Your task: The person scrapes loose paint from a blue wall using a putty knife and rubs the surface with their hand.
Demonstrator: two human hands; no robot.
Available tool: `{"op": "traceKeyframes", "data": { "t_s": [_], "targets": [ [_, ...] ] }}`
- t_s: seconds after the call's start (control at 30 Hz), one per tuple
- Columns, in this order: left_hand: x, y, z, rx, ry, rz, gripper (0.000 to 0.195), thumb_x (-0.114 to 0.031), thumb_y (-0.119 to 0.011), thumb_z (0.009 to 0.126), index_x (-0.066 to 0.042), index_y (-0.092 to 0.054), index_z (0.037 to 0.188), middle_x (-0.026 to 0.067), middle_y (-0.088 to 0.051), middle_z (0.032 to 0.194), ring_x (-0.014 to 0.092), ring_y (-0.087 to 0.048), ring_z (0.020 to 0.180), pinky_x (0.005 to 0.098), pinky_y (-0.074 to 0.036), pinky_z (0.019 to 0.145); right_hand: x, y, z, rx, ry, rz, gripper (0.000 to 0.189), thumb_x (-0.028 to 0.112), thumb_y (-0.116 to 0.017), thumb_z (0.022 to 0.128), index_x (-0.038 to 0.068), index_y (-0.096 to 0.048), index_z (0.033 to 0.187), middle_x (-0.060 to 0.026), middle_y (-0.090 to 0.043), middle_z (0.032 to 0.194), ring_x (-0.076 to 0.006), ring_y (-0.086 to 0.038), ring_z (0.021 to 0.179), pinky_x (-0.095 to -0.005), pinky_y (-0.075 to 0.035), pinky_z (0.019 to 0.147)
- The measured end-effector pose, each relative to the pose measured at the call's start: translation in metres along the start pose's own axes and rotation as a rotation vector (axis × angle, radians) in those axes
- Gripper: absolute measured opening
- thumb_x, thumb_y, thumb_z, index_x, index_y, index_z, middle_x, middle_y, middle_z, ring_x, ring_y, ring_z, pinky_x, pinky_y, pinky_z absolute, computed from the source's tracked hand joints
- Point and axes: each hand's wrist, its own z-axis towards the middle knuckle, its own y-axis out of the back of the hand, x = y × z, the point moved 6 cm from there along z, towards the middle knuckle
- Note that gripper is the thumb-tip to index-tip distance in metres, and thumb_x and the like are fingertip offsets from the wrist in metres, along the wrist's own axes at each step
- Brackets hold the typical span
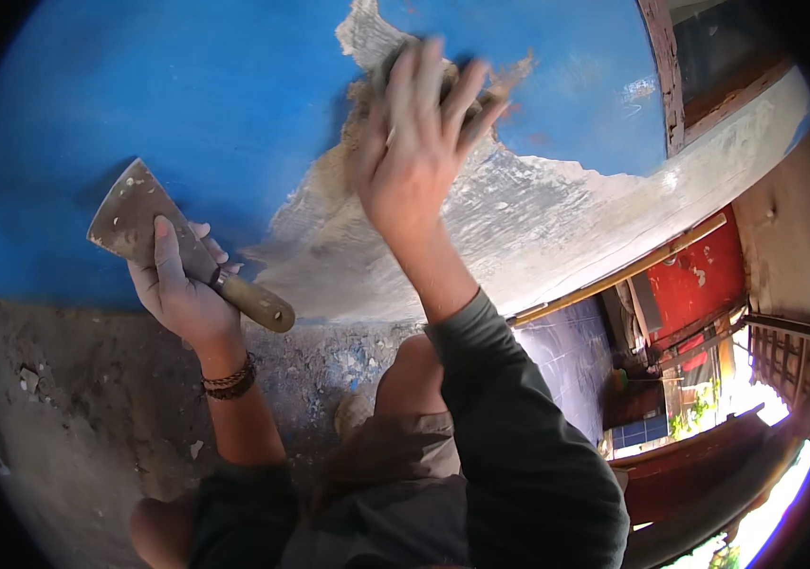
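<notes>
My left hand (181,291) grips a broad putty knife (138,206) by its blade, thumb on the metal. Its wooden handle (257,304) points down and right, and the worn blade fans out towards the upper left, close to the blue painted wall (163,92). Higher up, my right hand (419,135) lies spread over a patch of bare plaster (519,199), blurred by motion. Dark shapes show around its fingers; whether they are shadow or something held under the palm cannot be told. Ragged paint edges border the grey and whitish plaster.
Below the wall runs a stained concrete floor (78,398) with paint flakes and debris. My knee (412,377) is close to the wall's foot. At the upper right stands a worn wooden frame (663,78). A yellowish pole (689,238) and a red panel (697,284) lie beyond the wall.
</notes>
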Motion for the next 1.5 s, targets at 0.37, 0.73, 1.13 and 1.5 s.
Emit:
{"op": "traceKeyframes", "data": {
  "t_s": [0.37,0.73,1.13,1.5],
  "targets": [
    [0.019,0.001,-0.002,0.039,-0.122,0.046,0.017,-0.017,-0.051,0.092,-0.001,-0.051,0.097,0.0083,-0.058,0.071,0.010,-0.050,0.050,0.0233,-0.039,0.042,-0.008,0.002,-0.018,0.036,-0.079,0.010,0.043,0.013,-0.054,0.081,-0.003,-0.053,0.121,-0.0147,-0.042,0.137,-0.0459,-0.023,0.131,-0.0598,-0.005,0.106],
    [0.033,0.001,-0.004,0.079,-0.170,0.105,0.016,-0.017,-0.050,0.092,-0.002,-0.049,0.094,0.0072,-0.056,0.070,0.011,-0.048,0.048,0.0240,-0.037,0.040,-0.024,0.001,-0.037,0.026,0.026,0.025,0.050,0.011,-0.060,0.072,-0.001,-0.053,0.120,-0.0135,-0.044,0.135,-0.0452,-0.027,0.130,-0.0617,-0.006,0.105],
    [0.014,0.004,-0.010,0.009,-0.131,0.101,0.019,-0.017,-0.052,0.092,0.000,-0.048,0.098,0.0089,-0.057,0.069,0.011,-0.048,0.047,0.0233,-0.037,0.038,-0.020,0.006,0.010,0.030,0.179,0.050,0.046,0.012,-0.059,0.070,0.000,-0.058,0.115,-0.0089,-0.042,0.138,-0.0395,-0.028,0.132,-0.0623,-0.002,0.106],
    [0.008,-0.012,-0.017,0.065,-0.136,0.057,0.018,-0.018,-0.049,0.092,-0.001,-0.050,0.093,0.0076,-0.056,0.069,0.010,-0.048,0.049,0.0235,-0.036,0.040,-0.035,0.014,-0.017,0.004,0.159,0.002,0.043,0.014,-0.064,0.072,0.001,-0.059,0.113,-0.0099,-0.046,0.134,-0.0414,-0.034,0.127,-0.0584,-0.005,0.107]
  ]
}}
